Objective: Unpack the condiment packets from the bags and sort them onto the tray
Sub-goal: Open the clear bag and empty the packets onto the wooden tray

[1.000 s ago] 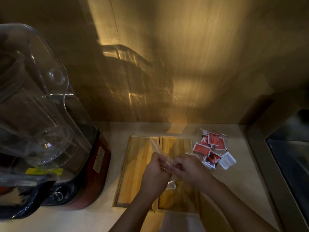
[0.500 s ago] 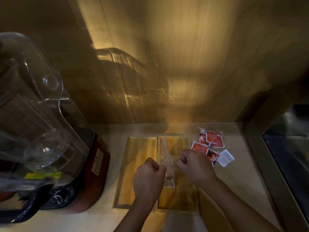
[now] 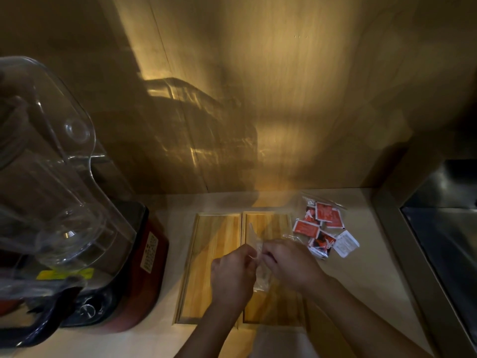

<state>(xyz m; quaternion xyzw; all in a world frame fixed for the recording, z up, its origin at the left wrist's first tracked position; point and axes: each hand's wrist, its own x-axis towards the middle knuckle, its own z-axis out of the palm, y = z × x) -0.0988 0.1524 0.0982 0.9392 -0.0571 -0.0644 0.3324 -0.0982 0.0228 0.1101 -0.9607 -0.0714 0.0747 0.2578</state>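
Head view only. Left hand and right hand close together above two-compartment light wooden tray, fingers of both pinched on top edge of small clear plastic bag held between them; bag hangs over tray's centre divider. Bag contents too faint to tell. Judged step: pulling bag mouth open. Tray compartments bare where visible, parts hidden under hands; no packet sorted yet. Second clear bag with red square condiment packets lies on beige counter just right of tray, w/ one white packet beside it, approx. touching. Remaining: emptying both bags, sorting all. Large clear-jug blender at left, well apart.
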